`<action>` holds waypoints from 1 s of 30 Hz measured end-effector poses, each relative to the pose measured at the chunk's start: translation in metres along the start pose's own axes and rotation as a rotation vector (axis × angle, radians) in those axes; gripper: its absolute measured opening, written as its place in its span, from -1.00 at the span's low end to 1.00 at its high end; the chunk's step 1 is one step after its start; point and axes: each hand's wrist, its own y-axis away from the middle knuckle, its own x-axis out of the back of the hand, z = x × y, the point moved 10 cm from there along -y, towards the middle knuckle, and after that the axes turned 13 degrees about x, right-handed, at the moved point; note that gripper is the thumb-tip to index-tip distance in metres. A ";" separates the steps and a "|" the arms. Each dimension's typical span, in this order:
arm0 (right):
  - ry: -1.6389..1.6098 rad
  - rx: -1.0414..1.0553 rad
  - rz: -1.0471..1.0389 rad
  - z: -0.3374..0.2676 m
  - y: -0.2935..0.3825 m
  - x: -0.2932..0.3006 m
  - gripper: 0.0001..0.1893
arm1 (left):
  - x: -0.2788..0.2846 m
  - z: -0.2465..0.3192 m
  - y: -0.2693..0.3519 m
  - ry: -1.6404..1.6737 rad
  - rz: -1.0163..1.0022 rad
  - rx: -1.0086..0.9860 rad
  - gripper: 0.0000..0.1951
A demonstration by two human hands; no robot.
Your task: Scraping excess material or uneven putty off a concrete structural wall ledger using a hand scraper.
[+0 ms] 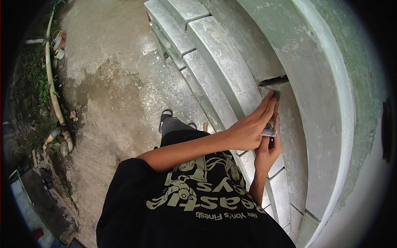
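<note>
My left hand point(255, 124) reaches across from the left, its fingers stretched and close together along a hand tool point(275, 115). The tool has a brown, wood-like length, a dark grey end point(277, 95) beyond my fingertips and a pale grey crosspiece point(269, 133) near my palm. From below, my right hand point(270, 149) grips the same tool, with fingers up its far side. My left thumb and much of the tool are hidden, so its exact kind is unclear. Both hands are over a grey-green concrete ledge point(291, 130), near a dark gap point(273, 81) in it.
Stepped concrete blocks point(217, 46) with dark joints run along my right, below a curved painted wall point(325, 93). A worn concrete floor point(102, 102) spreads to the left. Farther left lie a pipe point(51, 77), small containers point(59, 53) and plants point(40, 77). My sandalled foot point(166, 114) is on the floor.
</note>
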 end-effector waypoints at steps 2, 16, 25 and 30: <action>-0.031 -0.085 0.004 0.006 0.001 -0.003 -0.38 | 0.001 -0.002 -0.003 -0.018 0.009 -0.024 0.09; -0.004 -0.022 -0.003 0.003 0.000 -0.004 -0.41 | 0.004 0.005 -0.006 -0.038 -0.009 -0.020 0.00; -0.077 -0.095 0.010 0.019 0.004 -0.002 -0.43 | 0.004 0.010 -0.007 -0.102 0.022 -0.050 -0.04; -0.033 -0.091 -0.009 0.017 -0.003 -0.001 -0.43 | 0.002 0.008 -0.006 -0.156 0.077 -0.066 -0.06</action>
